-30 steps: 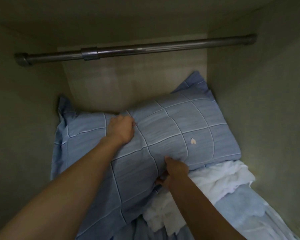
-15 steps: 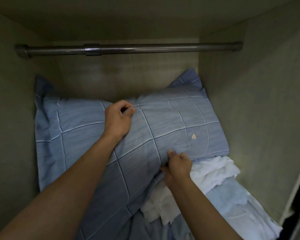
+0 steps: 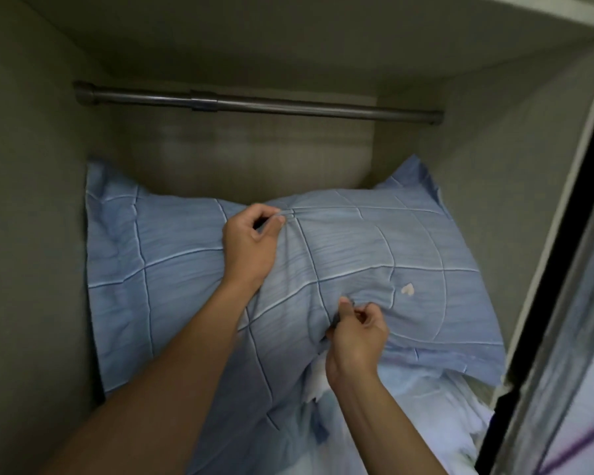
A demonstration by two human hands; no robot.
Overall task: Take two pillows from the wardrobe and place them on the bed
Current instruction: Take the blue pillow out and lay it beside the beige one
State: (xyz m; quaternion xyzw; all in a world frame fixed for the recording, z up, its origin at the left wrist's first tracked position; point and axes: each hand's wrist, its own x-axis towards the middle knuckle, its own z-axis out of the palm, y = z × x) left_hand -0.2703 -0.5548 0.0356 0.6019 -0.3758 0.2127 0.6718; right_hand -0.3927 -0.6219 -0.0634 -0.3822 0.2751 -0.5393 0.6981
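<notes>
Blue checked pillow [image 3: 192,269], small pale heart print, fabric pinched by both hands

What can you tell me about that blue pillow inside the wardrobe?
The blue pillow wears a soft, woven-looking case with a grid of pale and dark lines, a flat flange border and a small pale heart mark. It lies plump across the wardrobe, below the hanging rod, its rear corners turned up against the walls. The left hand pinches fabric near its top, the right hand near its front edge, above white bedding.
</notes>
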